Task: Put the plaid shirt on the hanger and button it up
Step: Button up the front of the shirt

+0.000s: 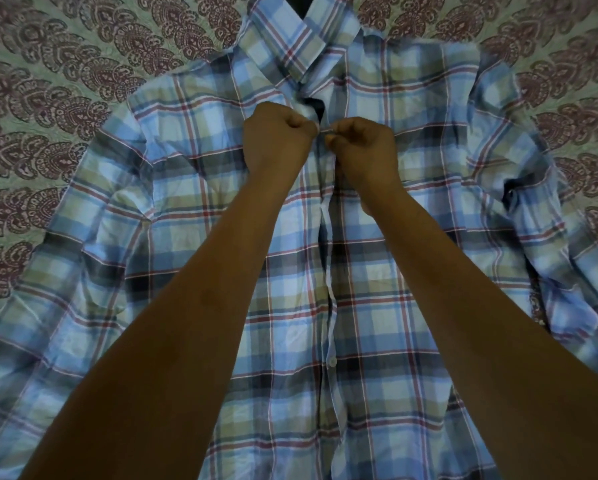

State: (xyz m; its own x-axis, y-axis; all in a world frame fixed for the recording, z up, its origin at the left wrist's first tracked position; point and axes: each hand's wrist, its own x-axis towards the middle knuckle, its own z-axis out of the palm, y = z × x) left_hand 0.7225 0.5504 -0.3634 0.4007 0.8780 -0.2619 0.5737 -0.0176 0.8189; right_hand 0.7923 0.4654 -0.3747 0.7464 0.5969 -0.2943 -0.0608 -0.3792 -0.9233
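Note:
The plaid shirt [186, 209], blue, green and red checks, lies front up and spread wide over the bed. A dark piece of the hanger [299, 3] shows inside the collar at the top edge. My left hand [278, 136] pinches the left edge of the front placket just below the collar. My right hand [363, 142] pinches the right edge beside it, fingertips almost meeting over a button spot. A small dark gap stays between the two fronts right above my hands. One white button [332, 361] shows lower down the placket.
A green bedspread [65, 64] with maroon paisley shapes lies under the shirt on all sides. The left sleeve [48, 306] runs to the lower left. The right sleeve [550, 237] is bunched and folded at the right.

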